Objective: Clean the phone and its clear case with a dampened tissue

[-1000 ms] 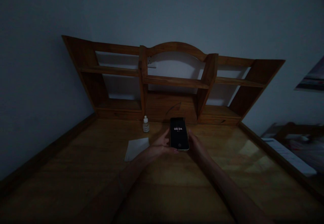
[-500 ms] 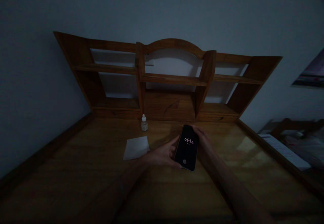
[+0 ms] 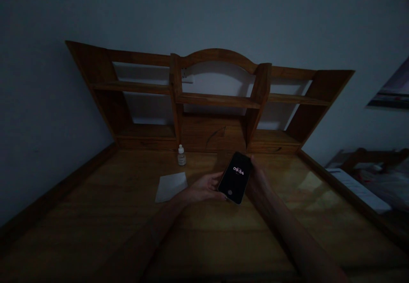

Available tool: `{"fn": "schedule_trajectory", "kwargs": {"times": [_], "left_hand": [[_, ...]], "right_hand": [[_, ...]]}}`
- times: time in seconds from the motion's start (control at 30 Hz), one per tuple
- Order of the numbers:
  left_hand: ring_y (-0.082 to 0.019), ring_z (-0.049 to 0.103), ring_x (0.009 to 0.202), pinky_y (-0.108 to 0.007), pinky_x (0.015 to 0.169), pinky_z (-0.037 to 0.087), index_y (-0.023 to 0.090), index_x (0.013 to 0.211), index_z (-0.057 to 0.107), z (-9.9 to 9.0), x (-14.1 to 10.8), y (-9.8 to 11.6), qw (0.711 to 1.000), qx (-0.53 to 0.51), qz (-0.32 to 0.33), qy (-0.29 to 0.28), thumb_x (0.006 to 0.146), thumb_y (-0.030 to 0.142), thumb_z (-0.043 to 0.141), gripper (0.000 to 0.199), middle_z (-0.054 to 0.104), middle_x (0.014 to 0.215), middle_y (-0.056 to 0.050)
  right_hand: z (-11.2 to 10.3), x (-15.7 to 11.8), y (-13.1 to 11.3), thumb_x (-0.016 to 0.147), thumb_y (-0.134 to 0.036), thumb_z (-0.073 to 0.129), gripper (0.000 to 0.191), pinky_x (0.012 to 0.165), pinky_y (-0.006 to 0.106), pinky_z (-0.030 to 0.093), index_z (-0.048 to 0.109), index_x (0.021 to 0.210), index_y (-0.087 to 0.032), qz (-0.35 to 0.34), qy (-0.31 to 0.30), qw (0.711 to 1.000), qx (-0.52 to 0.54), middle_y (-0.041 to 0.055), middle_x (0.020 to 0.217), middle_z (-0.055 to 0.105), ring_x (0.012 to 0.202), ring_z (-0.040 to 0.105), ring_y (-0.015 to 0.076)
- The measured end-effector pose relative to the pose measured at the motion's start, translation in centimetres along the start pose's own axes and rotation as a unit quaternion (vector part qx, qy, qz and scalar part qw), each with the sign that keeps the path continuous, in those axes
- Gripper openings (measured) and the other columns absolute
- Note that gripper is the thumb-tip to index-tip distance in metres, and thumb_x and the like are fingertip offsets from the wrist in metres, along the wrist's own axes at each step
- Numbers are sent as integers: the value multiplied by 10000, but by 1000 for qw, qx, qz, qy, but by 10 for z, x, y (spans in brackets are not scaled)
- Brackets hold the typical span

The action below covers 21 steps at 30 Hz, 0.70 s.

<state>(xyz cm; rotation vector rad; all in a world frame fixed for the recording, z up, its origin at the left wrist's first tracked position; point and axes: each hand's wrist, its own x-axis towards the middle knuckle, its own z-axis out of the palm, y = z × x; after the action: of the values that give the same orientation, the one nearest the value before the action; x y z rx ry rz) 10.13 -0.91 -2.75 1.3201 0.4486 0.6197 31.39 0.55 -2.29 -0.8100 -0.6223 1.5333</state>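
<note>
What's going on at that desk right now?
A person holds a black smartphone between their left hand and right hand, its lit screen showing 09:54. Behind the phone, a small white-capped dropper bottle stands on the wooden desk, and a white paper sheet lies beside the left hand. Wooden shelves rise at the desk's back.

Head-worn view, facing forward and down, close above left hand [image 3: 206,187], right hand [image 3: 258,183], wooden desk [image 3: 96,215]

A dim home bedroom: a wooden desk with hutch shelves [image 3: 217,100] stands against the wall, a bed [image 3: 380,185] just beside it.
</note>
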Motion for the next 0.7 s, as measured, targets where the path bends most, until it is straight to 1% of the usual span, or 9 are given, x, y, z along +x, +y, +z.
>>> {"fn": "schedule_trajectory", "kwargs": {"times": [0.07,0.2,0.27,0.33,0.43,0.53,0.63,0.7], "left_hand": [[-246,666,1003,-346,850,510,204,1411,421,0,0,-3,1000,-2,-4,0,646,158,811,860,658,1186,-149],[-250,672,986,-344,832,516,215,1420,409,3,1,-5,1000,-5,-9,3,646,174,814,875,658,1186,-149],[-257,660,1014,-348,846,512,206,1403,437,6,1,-5,1000,-11,-4,7,646,189,816,847,648,1202,-151],[-263,645,1043,-348,862,506,183,1357,495,9,2,-6,1000,-16,8,22,653,212,813,773,639,1214,-155],[-260,640,1043,-358,874,507,151,1273,572,12,4,-8,997,-33,21,66,701,270,783,621,635,1215,-159],[-255,643,1028,-396,907,503,124,1183,625,16,5,-11,989,-70,23,131,750,315,741,487,638,1197,-163],[-262,655,989,-429,934,494,92,1054,671,19,5,-11,974,-112,5,196,726,314,763,407,672,1104,-168],[-268,662,974,-443,945,489,83,993,680,20,4,-11,966,-132,-9,223,713,297,775,366,682,1069,-172]], "right_hand": [[-3,1,3,847,-557,566,370,763,385,533,653,926,-206,4,18,1000,7,55,893,724,802,673,236],[-8,4,9,845,-502,594,302,720,369,541,649,897,-210,-26,74,997,2,37,817,723,730,670,220],[-11,6,9,842,-503,599,308,733,381,546,650,927,-212,-24,71,997,-7,43,841,729,758,679,230],[-14,9,10,838,-516,601,334,757,399,548,648,979,-217,-17,52,998,-18,51,889,733,802,686,241],[-18,14,11,828,-540,606,367,778,418,549,641,1014,-226,-23,30,999,-20,49,919,733,828,690,247],[-21,20,14,810,-526,636,351,799,429,547,639,1006,-236,-52,7,999,-9,40,921,732,868,688,255],[-24,23,17,796,-486,670,308,802,416,549,641,990,-248,-77,2,997,-2,26,904,732,885,686,252],[-25,23,18,798,-462,678,287,799,407,551,641,988,-251,-90,2,996,1,23,913,731,882,685,246]]}}
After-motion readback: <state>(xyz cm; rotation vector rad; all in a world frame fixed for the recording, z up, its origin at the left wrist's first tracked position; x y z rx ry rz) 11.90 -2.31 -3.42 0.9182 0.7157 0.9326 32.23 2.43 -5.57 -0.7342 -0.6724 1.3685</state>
